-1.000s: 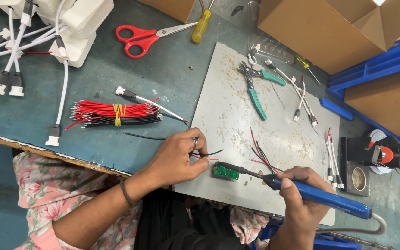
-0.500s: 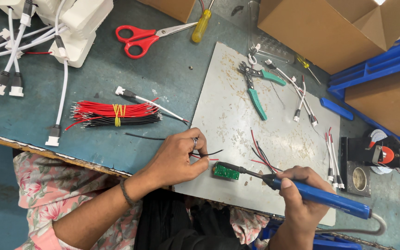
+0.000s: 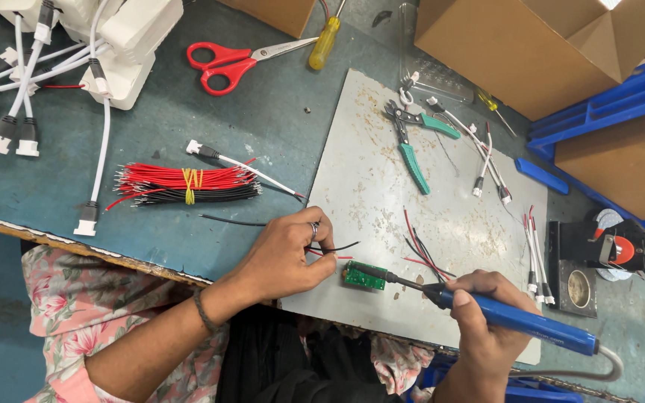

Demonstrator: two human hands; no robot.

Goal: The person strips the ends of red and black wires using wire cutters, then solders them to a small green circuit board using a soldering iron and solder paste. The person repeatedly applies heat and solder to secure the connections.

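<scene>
1. A blue-green desk carried a grey metal work plate, with cardboard boxes and blue bins along its far edge.
2. The left hand was closed in a pinch on a thin black wire, and a red wire lay just under its fingertips. Both ran toward the small green circuit board lying just right of that hand, on the plate's near edge.
3. The right hand was wrapped around the blue soldering iron, whose tip touched the board's right end.
4. By my judgement, the joint would have gone best with the wire end held still on its pad while the tip heated both, fingers kept back from the hot metal.
5. Loose red and black wires lay just beyond the iron, so the tip needed a clear path.
6. Farther from the left hand sat a tied bundle of red and black wires, red scissors, a yellow screwdriver and green-handled cutters.
</scene>
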